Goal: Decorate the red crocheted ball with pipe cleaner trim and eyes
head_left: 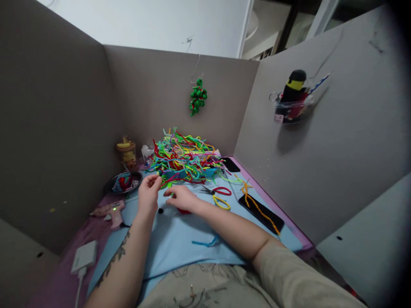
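My left hand (150, 191) is raised over the blue cloth with thumb and index finger pinched together. A small green piece, seemingly pipe cleaner, shows at those fingertips, though it is blurred. Close to its right is my right hand (182, 199), fingers bent and slightly apart, with nothing clear between them. Behind both hands a big heap of many-coloured pipe cleaners (184, 156) spills over a blue tray (210, 172). Partly hidden below my right hand lies a red thing (184, 211). A small black round thing (161, 211) rests between my forearms.
Scissors (218, 197) with red and yellow handles lie right of my hands. Further right, orange pipe cleaners cross a black phone (261, 214). On the left are a pink glue gun (112, 211), a dark round dish (136, 179) and a white charger (84, 256). Grey panels enclose the table.
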`<state>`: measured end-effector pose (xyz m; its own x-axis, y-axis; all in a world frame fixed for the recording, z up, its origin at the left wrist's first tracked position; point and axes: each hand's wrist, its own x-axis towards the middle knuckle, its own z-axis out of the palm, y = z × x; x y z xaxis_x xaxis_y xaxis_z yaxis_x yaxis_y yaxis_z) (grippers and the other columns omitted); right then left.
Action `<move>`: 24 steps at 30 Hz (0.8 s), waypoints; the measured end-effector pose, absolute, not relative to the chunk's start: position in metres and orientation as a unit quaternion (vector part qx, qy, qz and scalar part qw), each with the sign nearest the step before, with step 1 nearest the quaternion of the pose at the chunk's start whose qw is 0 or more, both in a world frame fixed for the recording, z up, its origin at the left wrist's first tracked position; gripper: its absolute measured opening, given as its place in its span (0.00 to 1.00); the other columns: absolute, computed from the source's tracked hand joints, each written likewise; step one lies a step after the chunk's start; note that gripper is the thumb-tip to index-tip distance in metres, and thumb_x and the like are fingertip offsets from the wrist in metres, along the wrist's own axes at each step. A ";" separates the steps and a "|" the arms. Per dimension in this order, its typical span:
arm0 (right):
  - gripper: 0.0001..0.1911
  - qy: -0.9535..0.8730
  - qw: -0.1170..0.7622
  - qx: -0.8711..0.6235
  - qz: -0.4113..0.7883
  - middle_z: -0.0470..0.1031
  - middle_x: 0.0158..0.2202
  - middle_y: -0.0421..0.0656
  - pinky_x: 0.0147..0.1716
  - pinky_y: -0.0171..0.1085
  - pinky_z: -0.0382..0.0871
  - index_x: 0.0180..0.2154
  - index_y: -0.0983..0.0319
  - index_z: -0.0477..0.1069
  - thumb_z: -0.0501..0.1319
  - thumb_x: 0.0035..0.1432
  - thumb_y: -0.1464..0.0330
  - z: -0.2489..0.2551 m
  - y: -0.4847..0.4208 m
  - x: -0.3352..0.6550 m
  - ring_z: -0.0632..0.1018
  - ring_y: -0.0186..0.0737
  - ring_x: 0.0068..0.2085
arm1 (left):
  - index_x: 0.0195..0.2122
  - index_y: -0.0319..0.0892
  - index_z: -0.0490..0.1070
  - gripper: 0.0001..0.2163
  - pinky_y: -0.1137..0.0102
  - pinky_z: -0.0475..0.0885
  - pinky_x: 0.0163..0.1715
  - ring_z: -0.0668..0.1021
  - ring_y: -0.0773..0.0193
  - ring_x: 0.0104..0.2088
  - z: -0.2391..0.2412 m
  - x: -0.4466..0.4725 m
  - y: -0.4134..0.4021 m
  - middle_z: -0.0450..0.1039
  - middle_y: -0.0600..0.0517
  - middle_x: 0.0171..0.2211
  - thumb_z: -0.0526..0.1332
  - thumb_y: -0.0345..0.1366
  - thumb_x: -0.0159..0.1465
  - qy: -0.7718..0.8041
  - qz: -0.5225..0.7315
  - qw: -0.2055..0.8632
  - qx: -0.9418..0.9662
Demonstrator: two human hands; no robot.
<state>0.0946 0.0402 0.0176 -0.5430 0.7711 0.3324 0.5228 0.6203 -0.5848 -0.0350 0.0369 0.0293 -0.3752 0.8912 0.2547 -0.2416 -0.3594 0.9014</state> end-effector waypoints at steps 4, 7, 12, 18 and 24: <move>0.03 -0.775 0.431 -0.430 0.170 0.72 0.30 0.39 0.34 0.32 0.65 0.29 0.62 0.71 0.58 0.52 0.74 0.021 0.034 0.129 0.72 0.34 0.31 | 0.31 0.40 0.70 0.07 0.73 0.67 0.29 0.73 0.66 0.29 0.022 -0.021 0.028 0.72 0.53 0.27 0.62 0.37 0.54 0.459 0.572 0.281 0.620; 0.07 -0.749 0.482 -0.439 0.119 0.70 0.36 0.43 0.36 0.34 0.66 0.37 0.62 0.69 0.57 0.54 0.73 0.013 0.026 0.147 0.71 0.35 0.33 | 0.32 0.42 0.71 0.04 0.69 0.66 0.35 0.74 0.63 0.33 0.017 -0.014 0.020 0.74 0.51 0.31 0.58 0.35 0.58 0.462 0.471 0.140 0.738; 0.08 -0.816 0.423 -0.392 0.023 0.70 0.41 0.46 0.44 0.39 0.65 0.40 0.61 0.71 0.56 0.58 0.72 0.005 0.019 0.156 0.70 0.41 0.44 | 0.32 0.43 0.70 0.04 0.69 0.66 0.35 0.73 0.62 0.33 0.016 -0.011 0.015 0.74 0.51 0.31 0.55 0.31 0.60 0.457 0.377 0.051 0.804; 0.05 -0.833 0.363 -0.417 -0.019 0.71 0.37 0.44 0.42 0.38 0.66 0.33 0.60 0.72 0.57 0.57 0.73 0.009 0.017 0.158 0.69 0.40 0.41 | 0.31 0.43 0.69 0.05 0.70 0.66 0.34 0.72 0.63 0.32 0.018 -0.007 0.012 0.73 0.51 0.30 0.54 0.30 0.60 0.440 0.354 0.056 0.824; 0.06 -0.811 0.393 -0.433 0.000 0.70 0.36 0.45 0.41 0.38 0.64 0.31 0.61 0.71 0.57 0.56 0.74 0.008 0.017 0.161 0.69 0.41 0.41 | 0.34 0.43 0.70 0.06 0.69 0.67 0.37 0.74 0.62 0.34 0.015 -0.007 0.016 0.74 0.50 0.33 0.55 0.36 0.61 0.450 0.388 0.098 0.799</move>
<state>0.1608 0.0169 0.0079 -0.3146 0.7027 0.6382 0.7031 0.6242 -0.3407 -0.0074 0.0155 0.0147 0.2951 0.7940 0.5315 0.6423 -0.5767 0.5049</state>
